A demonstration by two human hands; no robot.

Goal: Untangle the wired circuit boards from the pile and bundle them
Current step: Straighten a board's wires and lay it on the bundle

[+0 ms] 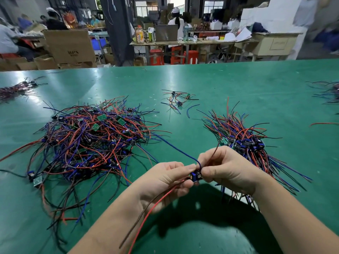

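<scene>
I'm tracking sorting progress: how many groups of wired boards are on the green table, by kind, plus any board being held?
Large tangled pile: 1
Aligned bundle: 1
Small loose cluster: 1
Far-left heap: 1
Far-right heap: 1
Held board: 1
Total: 6

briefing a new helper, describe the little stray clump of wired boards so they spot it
On the green table, find the big tangled pile at left and the aligned heap at right. The small clump lies between them, farther back. Unlike both, it holds only a few boards.
</scene>
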